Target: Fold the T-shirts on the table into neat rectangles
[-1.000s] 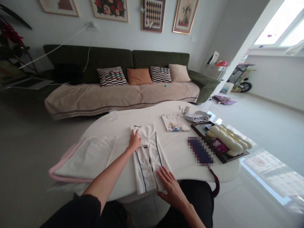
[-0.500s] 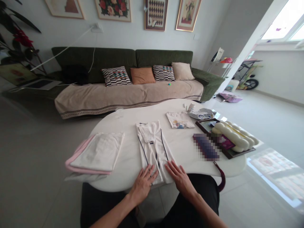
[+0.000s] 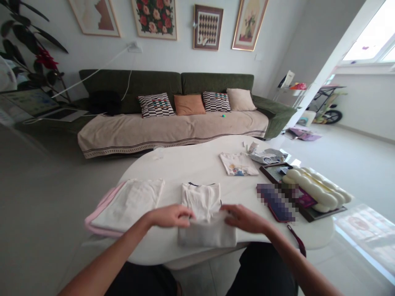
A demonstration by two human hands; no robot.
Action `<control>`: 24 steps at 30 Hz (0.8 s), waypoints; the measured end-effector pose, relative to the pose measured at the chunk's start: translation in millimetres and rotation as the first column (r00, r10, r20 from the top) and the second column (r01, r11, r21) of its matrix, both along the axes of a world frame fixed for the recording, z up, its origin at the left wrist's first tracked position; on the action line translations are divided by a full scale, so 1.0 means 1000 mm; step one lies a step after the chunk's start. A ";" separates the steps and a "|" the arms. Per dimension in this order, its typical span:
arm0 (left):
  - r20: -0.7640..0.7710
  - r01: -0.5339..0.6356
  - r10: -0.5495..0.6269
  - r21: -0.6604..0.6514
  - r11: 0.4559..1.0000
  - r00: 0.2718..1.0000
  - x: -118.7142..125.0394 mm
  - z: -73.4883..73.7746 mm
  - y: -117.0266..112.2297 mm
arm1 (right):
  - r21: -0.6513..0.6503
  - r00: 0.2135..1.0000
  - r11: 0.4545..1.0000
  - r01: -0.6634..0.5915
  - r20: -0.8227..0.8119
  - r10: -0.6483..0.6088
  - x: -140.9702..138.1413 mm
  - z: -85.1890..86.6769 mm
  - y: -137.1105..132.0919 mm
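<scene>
Vs half a second ago: near end of the white garment [image 3: 202, 199] is now turned up toward its far end; it lay flat then, palms on it. Forearms come in from both lower corners, angled inward. Left hand [image 3: 173, 216] and right hand [image 3: 245, 218] each grip one end of the turned edge, fingers curled narrow. Garment is on the bench [image 3: 188, 164], between the hands. Folded white cloth [image 3: 132, 201] left, printed shirt [image 3: 239, 163] farther right.
</scene>
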State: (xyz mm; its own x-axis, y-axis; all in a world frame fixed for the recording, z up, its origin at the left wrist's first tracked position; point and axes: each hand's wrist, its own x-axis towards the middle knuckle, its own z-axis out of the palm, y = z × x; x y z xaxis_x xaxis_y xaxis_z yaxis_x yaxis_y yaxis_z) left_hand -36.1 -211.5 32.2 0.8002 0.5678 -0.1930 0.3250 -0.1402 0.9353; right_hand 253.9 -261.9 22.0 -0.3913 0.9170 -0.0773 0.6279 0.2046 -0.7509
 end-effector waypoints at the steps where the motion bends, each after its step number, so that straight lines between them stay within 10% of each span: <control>1: 0.042 -0.193 0.199 -0.107 0.975 0.979 0.006 -0.003 0.025 | -0.007 0.987 0.989 0.151 -0.048 -0.151 0.001 -0.002 0.025; 3: 0.022 -0.595 0.632 -0.315 0.740 0.775 0.018 -0.024 0.062 | -0.038 0.916 0.921 0.387 -0.101 -0.389 -0.001 -0.018 0.066; 8: 0.048 -0.822 0.871 -0.309 0.479 0.490 0.036 -0.101 0.079 | -0.029 0.816 0.819 0.573 -0.065 -0.574 -0.025 -0.085 0.098; 12: 0.151 -0.873 0.904 -0.236 0.426 0.400 0.036 -0.126 0.073 | 0.082 0.764 0.760 0.645 -0.050 -0.643 -0.034 -0.112 0.087; 20: 0.201 -0.915 0.898 -0.027 0.404 0.391 0.044 -0.121 0.085 | 0.238 0.666 0.658 0.714 0.056 -0.744 -0.038 -0.110 0.070; 24: 0.255 -0.844 0.832 0.371 0.386 0.493 0.054 -0.129 0.072 | 0.417 0.698 0.692 0.590 0.167 -0.696 -0.060 -0.109 0.064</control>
